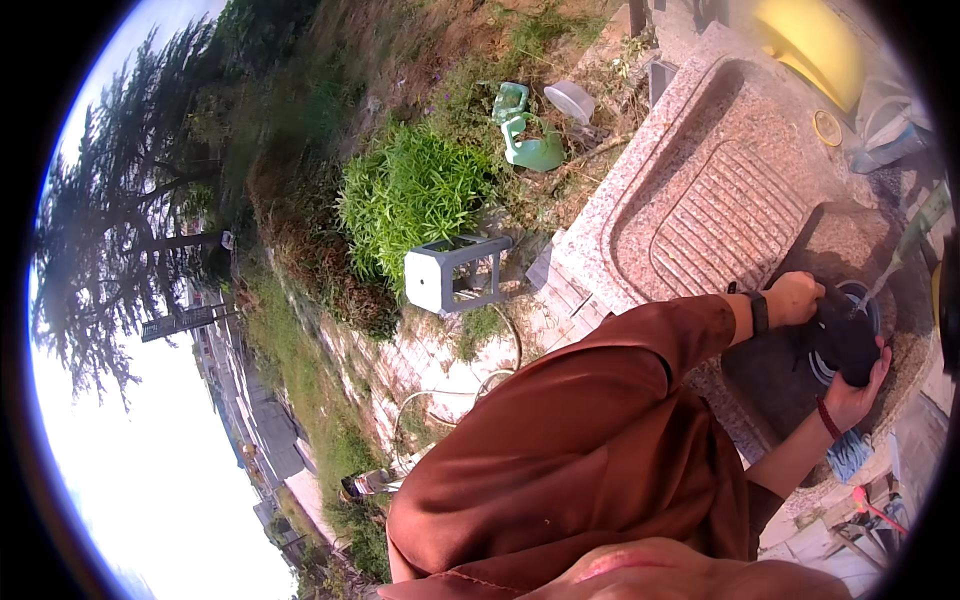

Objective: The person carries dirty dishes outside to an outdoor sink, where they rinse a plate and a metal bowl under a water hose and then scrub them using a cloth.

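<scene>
A dark, wet cloth item (pixel 836 330) is in both my hands over the sink, and its exact kind cannot be told. At its upper left, my left hand (pixel 796 298), with a black band on the wrist, is closed around the fabric. My right hand (pixel 859 386), wearing a dark red beaded bracelet, cups the lower right end. Water pours onto the cloth from a pale green hose or spout (pixel 926 214). Beneath it, partly hidden, lies a round rim (pixel 821 369) in the deep basin of a speckled pink stone sink (pixel 592 240).
The sink has a ridged washboard (pixel 727 217). On its far side are a yellow plastic basin (pixel 817 52), a small yellow-rimmed disc (pixel 826 127) and a plastic bag (pixel 892 146). Blue strands (pixel 849 454) hang near my right forearm. A grey plastic stool (pixel 450 274) and a hose (pixel 517 337) lie behind.
</scene>
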The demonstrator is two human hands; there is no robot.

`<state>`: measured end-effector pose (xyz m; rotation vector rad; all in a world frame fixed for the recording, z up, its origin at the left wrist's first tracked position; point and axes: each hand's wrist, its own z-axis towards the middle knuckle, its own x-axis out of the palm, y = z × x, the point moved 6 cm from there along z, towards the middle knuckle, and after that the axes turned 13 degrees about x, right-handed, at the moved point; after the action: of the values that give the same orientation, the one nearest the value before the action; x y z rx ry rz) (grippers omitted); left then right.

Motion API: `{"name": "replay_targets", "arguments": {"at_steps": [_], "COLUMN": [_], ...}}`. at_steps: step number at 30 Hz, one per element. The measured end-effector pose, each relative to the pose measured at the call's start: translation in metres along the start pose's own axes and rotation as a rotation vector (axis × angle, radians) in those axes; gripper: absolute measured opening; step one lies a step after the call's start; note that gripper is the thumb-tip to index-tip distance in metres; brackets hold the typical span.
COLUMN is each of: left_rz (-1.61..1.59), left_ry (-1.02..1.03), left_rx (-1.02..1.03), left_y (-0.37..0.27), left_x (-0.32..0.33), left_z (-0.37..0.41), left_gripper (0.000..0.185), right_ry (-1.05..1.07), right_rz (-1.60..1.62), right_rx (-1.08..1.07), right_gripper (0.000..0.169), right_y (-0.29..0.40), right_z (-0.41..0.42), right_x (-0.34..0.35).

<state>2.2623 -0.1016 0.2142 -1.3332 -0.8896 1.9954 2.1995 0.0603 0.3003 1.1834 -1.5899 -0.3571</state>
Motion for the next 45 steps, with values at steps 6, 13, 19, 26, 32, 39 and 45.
{"name": "replay_targets", "arguments": {"at_steps": [6, 13, 19, 26, 32, 39, 45], "left_rz": [-0.183, -0.552, -0.934, -1.673, -1.661, -0.976, -0.363], "left_ry": [-0.360, -0.224, -0.197, -0.386, -0.228, -0.230, -0.021], "left_rx": [0.154, 0.034, -0.273, -0.586, -0.717, -0.824, -0.464], "left_y": [-0.005, -0.038, -0.054, -0.008, -0.017, -0.017, -0.028], "left_x": [-0.021, -0.001, -0.022, 0.006, 0.017, 0.016, -0.002], "left_z": [0.017, 0.014, -0.001, -0.001, -0.003, -0.011, 0.000], "left_gripper": [0.013, 0.010, 0.012, 0.035, 0.039, 0.047, 0.047], "right_ry": [-0.140, -0.086, 0.143, 0.064, 0.217, -0.092, -0.193], "right_rz": [-0.499, -0.355, 0.175, -0.277, -1.276, -1.149, -0.137], "right_rx": [0.148, 0.530, 0.688, 0.311, -0.590, -0.377, 0.421], "right_gripper": [0.040, 0.047, 0.035, 0.041, 0.028, 0.026, 0.030], "right_y": [-0.029, -0.125, -0.135, -0.097, -0.064, -0.065, -0.114], "right_z": [0.030, 0.054, 0.040, 0.016, -0.021, 0.008, 0.037], "right_x": [-0.077, -0.102, -0.046, -0.007, 0.065, 0.021, -0.040]}}
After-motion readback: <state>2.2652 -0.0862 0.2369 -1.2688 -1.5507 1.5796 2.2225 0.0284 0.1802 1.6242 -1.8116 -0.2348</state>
